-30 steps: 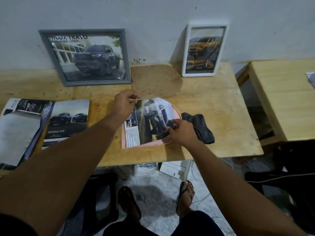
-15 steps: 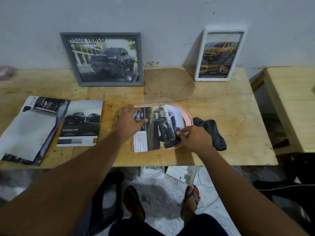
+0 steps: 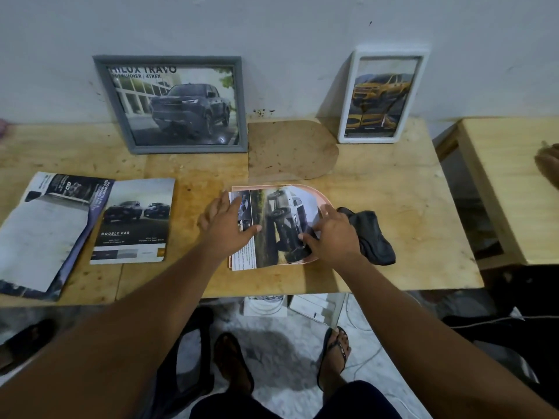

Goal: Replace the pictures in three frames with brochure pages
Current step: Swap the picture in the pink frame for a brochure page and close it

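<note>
A pink arch-shaped frame (image 3: 325, 198) lies flat on the wooden table (image 3: 393, 237). A cut brochure page (image 3: 281, 219) showing a white truck lies on it. My left hand (image 3: 225, 226) presses flat on the page's left edge, fingers spread. My right hand (image 3: 331, 237) rests on the page's right lower part, fingers apart. A brown arch-shaped backing board (image 3: 290, 149) lies just behind the frame. A grey frame (image 3: 172, 104) with a dark truck page and a white frame (image 3: 382, 95) with a yellow truck page lean on the wall.
Two brochures (image 3: 133, 222) (image 3: 42, 231) lie at the table's left. A dark cloth (image 3: 370, 234) sits beside my right hand. A second wooden table (image 3: 514, 182) stands at the right, with another person's hand (image 3: 549, 164) at its edge. My sandalled feet are below.
My left hand moved down from the page's top corner and flattened on its left edge. My right hand released its pinch on the page and spread its fingers.
</note>
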